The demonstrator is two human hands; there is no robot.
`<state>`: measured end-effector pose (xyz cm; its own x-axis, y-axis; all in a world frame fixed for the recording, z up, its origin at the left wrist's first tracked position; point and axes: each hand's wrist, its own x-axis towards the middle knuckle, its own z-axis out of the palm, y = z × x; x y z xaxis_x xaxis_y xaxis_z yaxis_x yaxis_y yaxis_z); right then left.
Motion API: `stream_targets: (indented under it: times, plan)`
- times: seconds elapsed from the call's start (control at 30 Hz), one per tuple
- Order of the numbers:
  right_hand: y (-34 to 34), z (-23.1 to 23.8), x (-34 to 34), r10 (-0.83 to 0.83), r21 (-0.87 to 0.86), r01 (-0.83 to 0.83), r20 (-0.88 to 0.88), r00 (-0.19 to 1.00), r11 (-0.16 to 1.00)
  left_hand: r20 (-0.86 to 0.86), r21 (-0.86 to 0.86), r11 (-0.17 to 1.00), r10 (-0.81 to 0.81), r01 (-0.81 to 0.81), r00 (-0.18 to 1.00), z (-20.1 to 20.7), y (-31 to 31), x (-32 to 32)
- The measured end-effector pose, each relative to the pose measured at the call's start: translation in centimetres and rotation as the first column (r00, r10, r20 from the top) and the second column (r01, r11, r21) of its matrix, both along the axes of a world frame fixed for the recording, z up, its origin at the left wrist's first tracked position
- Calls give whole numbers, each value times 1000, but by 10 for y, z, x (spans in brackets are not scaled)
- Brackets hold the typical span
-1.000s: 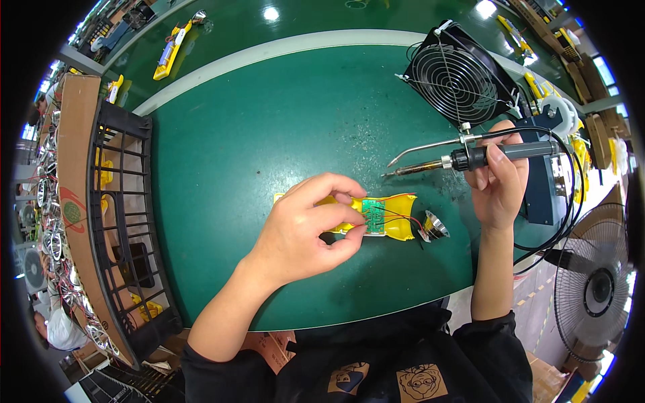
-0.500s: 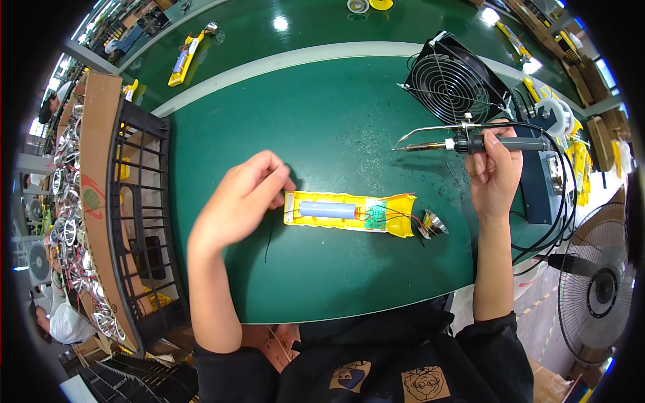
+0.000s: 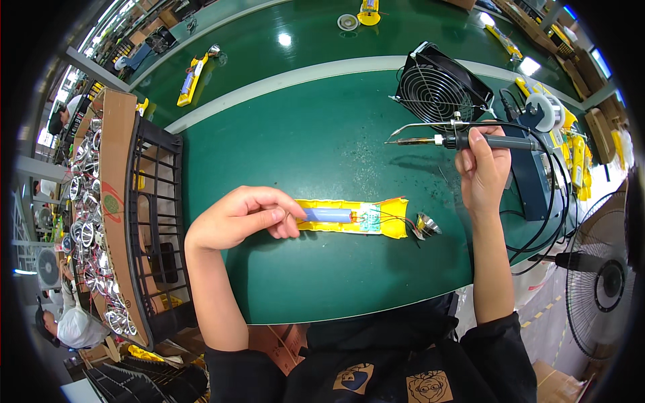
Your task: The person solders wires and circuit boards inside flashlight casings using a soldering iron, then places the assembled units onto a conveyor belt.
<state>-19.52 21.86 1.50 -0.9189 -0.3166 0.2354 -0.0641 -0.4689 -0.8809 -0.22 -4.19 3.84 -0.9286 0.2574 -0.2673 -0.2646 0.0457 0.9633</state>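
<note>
A yellow flashlight housing [image 3: 392, 227] lies open on the green table, holding a blue cylindrical battery [image 3: 328, 215] and a small green circuit board [image 3: 369, 218]. Thin red and black wires run from the board to a silver lamp reflector [image 3: 428, 226] beside the housing's right end. My left hand [image 3: 245, 218] is closed over the housing's left end, its fingertips covering that end. Up to the right, my right hand [image 3: 485, 164] grips a soldering iron [image 3: 457, 140] by its dark handle. A thin metal tube runs along the iron; its tip points left, above the table and apart from the housing.
A black fan with a wire guard [image 3: 437, 87] stands at the back right, near a blue soldering station [image 3: 529, 185] and a white spool [image 3: 551, 111]. At left, a black crate [image 3: 158, 221] adjoins a cardboard box [image 3: 114, 201] of reflectors. Another yellow housing [image 3: 191, 84] lies beyond the pale rail.
My left hand has come down and right onto the housing's left end, covering it. The right hand still holds the soldering iron in much the same place. The view has shifted slightly.
</note>
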Motion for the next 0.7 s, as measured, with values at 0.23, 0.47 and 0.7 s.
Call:
stream_targets:
  times: [0.23, 0.47, 0.7]
  plan:
    - [0, -2, -1, -4, 21, 5, -34, 999, 1000, 82, -105, 984, 154, -145, 985, 2, 14, -11]
    - [-1, 0, 0, 10, 24, -9, -11, 1000, 1000, -363, -91, 892, 385, -443, 849, -18, 29, -21]
    - [1, 0, 0, 29, 28, -29, 1, 1000, 999, -379, -82, 875, 415, -477, 827, -20, 54, -23]
